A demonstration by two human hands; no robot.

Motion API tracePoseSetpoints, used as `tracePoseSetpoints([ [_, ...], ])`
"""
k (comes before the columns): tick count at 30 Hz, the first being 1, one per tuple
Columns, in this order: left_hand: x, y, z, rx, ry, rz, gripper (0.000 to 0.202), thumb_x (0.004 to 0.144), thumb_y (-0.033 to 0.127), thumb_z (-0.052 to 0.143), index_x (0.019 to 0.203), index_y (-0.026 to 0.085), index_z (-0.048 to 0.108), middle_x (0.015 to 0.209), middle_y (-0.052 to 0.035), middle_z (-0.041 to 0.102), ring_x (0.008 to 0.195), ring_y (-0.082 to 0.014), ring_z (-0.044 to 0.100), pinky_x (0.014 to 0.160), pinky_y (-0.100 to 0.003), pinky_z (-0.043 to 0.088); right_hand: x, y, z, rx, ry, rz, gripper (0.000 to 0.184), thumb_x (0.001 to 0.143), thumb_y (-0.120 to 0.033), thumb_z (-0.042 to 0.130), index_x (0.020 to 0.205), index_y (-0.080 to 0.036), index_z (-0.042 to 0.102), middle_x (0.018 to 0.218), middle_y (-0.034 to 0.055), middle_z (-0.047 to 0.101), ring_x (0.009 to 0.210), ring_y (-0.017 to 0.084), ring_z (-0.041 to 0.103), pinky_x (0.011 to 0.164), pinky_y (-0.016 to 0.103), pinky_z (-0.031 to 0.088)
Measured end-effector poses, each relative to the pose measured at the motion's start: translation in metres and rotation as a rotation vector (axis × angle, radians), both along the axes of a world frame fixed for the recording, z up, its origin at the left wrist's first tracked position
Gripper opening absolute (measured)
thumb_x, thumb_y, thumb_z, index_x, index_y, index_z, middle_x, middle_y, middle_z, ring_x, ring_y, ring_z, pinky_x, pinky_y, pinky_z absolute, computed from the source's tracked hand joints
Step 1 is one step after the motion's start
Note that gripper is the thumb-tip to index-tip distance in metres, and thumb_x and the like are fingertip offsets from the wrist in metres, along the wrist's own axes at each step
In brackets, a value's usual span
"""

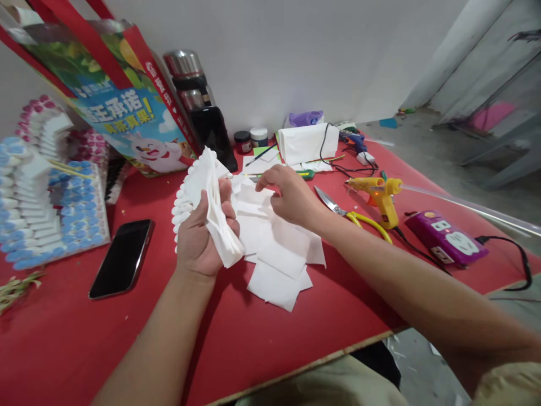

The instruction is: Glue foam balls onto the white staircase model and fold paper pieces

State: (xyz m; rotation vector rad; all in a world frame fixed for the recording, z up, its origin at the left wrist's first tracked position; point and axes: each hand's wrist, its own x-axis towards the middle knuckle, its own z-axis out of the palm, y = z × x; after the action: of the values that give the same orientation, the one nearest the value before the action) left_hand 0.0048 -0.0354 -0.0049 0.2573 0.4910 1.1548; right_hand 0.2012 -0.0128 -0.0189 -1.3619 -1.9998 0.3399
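Observation:
My left hand (203, 237) is closed round a white folded paper piece (202, 186) with a row of small rounded bumps along its left edge, held upright above the red table (262, 344). My right hand (289, 194) reaches across and pinches the top of a pile of white paper sheets (274, 248) that lies spread on the table just right of the left hand. The pinched sheet stays low on the pile.
A black phone (122, 258) lies left of my hands. Blue, pink and white paper models (46, 192) stand at far left, with a printed bag (122, 107) and flask (190, 90) behind. Scissors (350, 213), a yellow glue gun (380, 194) and a purple power strip (448, 238) lie right.

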Motion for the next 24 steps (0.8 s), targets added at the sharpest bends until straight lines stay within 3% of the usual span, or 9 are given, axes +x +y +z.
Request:
tracePoseSetpoints([
  [3, -0.001, -0.001, -0.001, -0.001, 0.001, -0.019, 0.036, 0.111, 0.036, 0.033, 0.121, 0.025, 0.067, 0.096, 0.0054, 0.083, 0.059, -0.0068, 0.074, 0.048, -0.014, 0.054, 0.006, -0.016, -0.001, -0.083, -0.163, 0.108, 0.053, 0.069, 0.006, 0.054, 0.116, -0.016, 0.065, 0.124, 0.0143, 0.062, 0.113, 0.030, 0.052, 0.097, 0.042, 0.043],
  [7, 0.000, -0.001, -0.004, 0.003, -0.005, -0.029, 0.036, 0.111, 0.036, 0.035, 0.129, 0.026, 0.065, 0.096, 0.0053, 0.083, 0.060, -0.0074, 0.074, 0.049, -0.015, 0.054, 0.003, -0.025, -0.014, 0.015, -0.308, 0.114, 0.046, 0.083, -0.025, 0.069, 0.127, -0.013, 0.061, 0.135, 0.0197, 0.059, 0.119, 0.035, 0.049, 0.099, 0.048, 0.041],
  [9, 0.000, -0.001, -0.005, 0.003, -0.001, -0.040, 0.037, 0.111, 0.035, 0.034, 0.131, 0.027, 0.065, 0.096, 0.0050, 0.083, 0.060, -0.0078, 0.074, 0.050, -0.015, 0.054, -0.003, -0.023, -0.022, 0.081, -0.397, 0.061, 0.036, 0.089, -0.031, 0.065, 0.120, -0.011, 0.063, 0.125, 0.0204, 0.064, 0.113, 0.036, 0.052, 0.094, 0.047, 0.041],
  [11, 0.000, -0.002, -0.006, 0.007, 0.010, -0.053, 0.039, 0.111, 0.036, 0.033, 0.133, 0.028, 0.064, 0.095, 0.0049, 0.083, 0.061, -0.0086, 0.075, 0.050, -0.016, 0.054, -0.008, -0.019, -0.029, 0.118, -0.472, 0.016, 0.018, 0.095, -0.022, 0.056, 0.106, -0.012, 0.066, 0.108, 0.0182, 0.069, 0.101, 0.032, 0.056, 0.086, 0.044, 0.041],
  [13, 0.000, -0.002, -0.005, 0.014, 0.028, -0.067, 0.040, 0.111, 0.035, 0.032, 0.136, 0.029, 0.063, 0.097, 0.0051, 0.083, 0.063, -0.0091, 0.075, 0.052, -0.016, 0.055, -0.007, -0.014, -0.031, 0.145, -0.468, -0.027, 0.017, 0.096, -0.014, 0.049, 0.092, -0.014, 0.065, 0.094, 0.0155, 0.071, 0.089, 0.028, 0.058, 0.079, 0.041, 0.040],
  [16, 0.003, -0.003, -0.003, -0.007, 0.087, -0.085, 0.041, 0.111, 0.034, 0.033, 0.140, 0.028, 0.061, 0.096, 0.0036, 0.083, 0.062, -0.0107, 0.075, 0.052, -0.018, 0.055, 0.005, -0.011, -0.021, 0.201, -0.200, -0.135, 0.014, 0.093, -0.013, 0.053, 0.084, -0.017, 0.062, 0.085, 0.0103, 0.069, 0.078, 0.022, 0.058, 0.072, 0.037, 0.041],
  [19, 0.012, -0.007, -0.003, -0.077, 0.191, -0.139, 0.041, 0.109, 0.034, 0.039, 0.141, 0.020, 0.061, 0.093, -0.0031, 0.083, 0.065, -0.0155, 0.076, 0.057, -0.024, 0.060, 0.026, -0.013, -0.001, 0.141, 0.314, -0.279, 0.011, 0.088, -0.016, 0.060, 0.079, -0.021, 0.059, 0.066, 0.0005, 0.061, 0.061, 0.016, 0.055, 0.062, 0.032, 0.043],
  [22, 0.025, -0.013, -0.010, -0.134, 0.229, -0.278, 0.047, 0.107, 0.035, 0.045, 0.142, 0.008, 0.059, 0.106, -0.0142, 0.081, 0.085, -0.0230, 0.079, 0.082, -0.036, 0.065, 0.044, -0.019, 0.015, -0.028, 0.795, -0.313, 0.015, 0.085, -0.016, 0.064, 0.075, -0.023, 0.055, 0.065, -0.0024, 0.056, 0.055, 0.015, 0.059, 0.057, 0.032, 0.049],
  [24, 0.032, -0.018, -0.017, -0.108, 0.201, -0.319, 0.047, 0.106, 0.033, 0.048, 0.141, 0.004, 0.059, 0.120, -0.0185, 0.077, 0.103, -0.0270, 0.077, 0.098, -0.042, 0.061, 0.049, -0.024, 0.019, -0.009, 0.932, -0.287, 0.014, 0.084, -0.017, 0.067, 0.076, -0.022, 0.057, 0.073, -0.0012, 0.059, 0.060, 0.014, 0.063, 0.060, 0.033, 0.054],
])
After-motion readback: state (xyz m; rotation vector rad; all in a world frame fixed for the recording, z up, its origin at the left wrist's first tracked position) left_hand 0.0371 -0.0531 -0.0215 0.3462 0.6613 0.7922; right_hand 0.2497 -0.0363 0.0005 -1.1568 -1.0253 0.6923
